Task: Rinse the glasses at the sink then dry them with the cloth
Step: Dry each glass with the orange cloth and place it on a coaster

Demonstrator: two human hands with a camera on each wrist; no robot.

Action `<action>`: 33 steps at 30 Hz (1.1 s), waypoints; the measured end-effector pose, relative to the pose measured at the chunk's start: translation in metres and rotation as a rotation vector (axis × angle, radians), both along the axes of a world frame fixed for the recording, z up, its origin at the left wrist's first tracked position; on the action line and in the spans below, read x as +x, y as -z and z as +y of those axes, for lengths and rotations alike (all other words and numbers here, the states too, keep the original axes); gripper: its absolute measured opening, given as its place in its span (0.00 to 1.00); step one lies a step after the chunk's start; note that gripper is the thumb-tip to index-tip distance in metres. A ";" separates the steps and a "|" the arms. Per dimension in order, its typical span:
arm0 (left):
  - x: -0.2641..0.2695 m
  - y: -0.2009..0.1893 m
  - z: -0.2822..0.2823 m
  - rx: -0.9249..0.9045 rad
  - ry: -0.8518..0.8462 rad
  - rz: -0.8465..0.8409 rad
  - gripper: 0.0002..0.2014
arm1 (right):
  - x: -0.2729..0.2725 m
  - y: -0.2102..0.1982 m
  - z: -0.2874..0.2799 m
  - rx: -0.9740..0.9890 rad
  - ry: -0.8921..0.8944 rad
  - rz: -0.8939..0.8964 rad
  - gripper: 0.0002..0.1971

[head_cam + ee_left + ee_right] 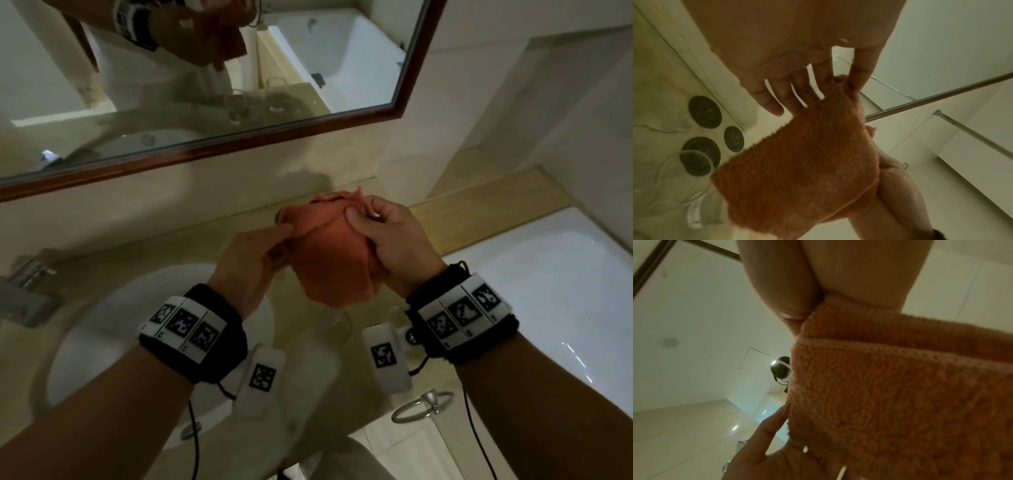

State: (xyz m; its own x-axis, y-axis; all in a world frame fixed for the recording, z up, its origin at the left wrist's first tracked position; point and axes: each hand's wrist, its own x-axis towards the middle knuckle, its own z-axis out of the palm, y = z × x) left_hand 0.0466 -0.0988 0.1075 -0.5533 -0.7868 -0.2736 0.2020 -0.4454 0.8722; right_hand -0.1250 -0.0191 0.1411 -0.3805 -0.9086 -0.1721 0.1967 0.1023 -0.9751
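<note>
Both hands hold an orange terry cloth [329, 257] bunched up above the counter. My left hand [284, 229] pinches its left edge between thumb and forefinger, the other fingers straight, as the left wrist view shows [840, 84]. My right hand [359, 216] grips the cloth's right side, thumb pressed on top. The cloth [900, 394] fills the right wrist view. Whether a glass is wrapped inside it cannot be told. A clear stemmed glass [337, 325] stands on the counter under the cloth. A dark rim [277, 216] peeks out behind the cloth by the wall.
The white sink [102, 325] with its tap [30, 281] lies at the left. A bathtub [548, 274] is on the right, a towel ring [424, 404] below the counter edge. The mirror [376, 68] reflects more glasses. Three dark round shapes [705, 112] sit on the marble.
</note>
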 end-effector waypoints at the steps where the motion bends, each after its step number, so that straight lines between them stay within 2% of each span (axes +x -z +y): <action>1: -0.002 -0.001 0.001 0.006 0.006 -0.010 0.10 | -0.003 0.001 0.001 0.019 0.008 -0.010 0.08; 3: -0.003 -0.004 0.003 -0.014 0.042 -0.032 0.17 | -0.007 0.006 0.001 0.048 0.022 -0.032 0.10; 5: 0.000 0.000 0.002 -0.066 0.069 -0.080 0.33 | -0.007 0.011 0.000 0.070 0.015 -0.026 0.14; 6: 0.003 0.001 0.001 -0.094 0.077 -0.094 0.36 | -0.006 0.014 -0.002 0.081 -0.005 -0.016 0.15; 12: 0.026 -0.001 -0.004 -0.210 0.047 -0.132 0.27 | -0.007 0.031 -0.012 0.216 -0.098 0.017 0.09; 15: 0.038 0.008 -0.010 -0.262 0.000 -0.209 0.18 | -0.009 0.047 -0.019 0.332 -0.060 0.191 0.09; 18: 0.048 0.014 -0.013 -0.326 -0.032 -0.280 0.12 | -0.013 0.074 -0.029 0.452 -0.091 0.528 0.08; 20: 0.053 0.017 -0.014 -0.351 -0.051 -0.320 0.11 | -0.016 0.089 -0.036 0.576 -0.177 0.772 0.15; 22: 0.057 0.020 -0.014 -0.358 -0.076 -0.362 0.12 | -0.016 0.099 -0.040 0.689 -0.267 0.925 0.23; 28: 0.062 0.034 -0.019 -0.343 -0.131 -0.502 0.16 | -0.006 0.128 -0.055 0.831 -0.504 1.057 0.47; 30: 0.061 0.035 -0.019 -0.311 -0.145 -0.495 0.18 | 0.000 0.136 -0.060 0.852 -0.570 1.074 0.52; 33: 0.063 0.036 -0.021 -0.270 -0.144 -0.470 0.20 | 0.006 0.143 -0.067 0.863 -0.638 1.114 0.52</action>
State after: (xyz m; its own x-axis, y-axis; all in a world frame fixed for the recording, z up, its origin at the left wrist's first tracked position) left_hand 0.1095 -0.1197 0.0713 -0.3022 -0.9217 -0.2433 -0.1937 -0.1905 0.9624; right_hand -0.1185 -0.0857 -0.0023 -0.2689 -0.7420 -0.6141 -0.8587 0.4734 -0.1961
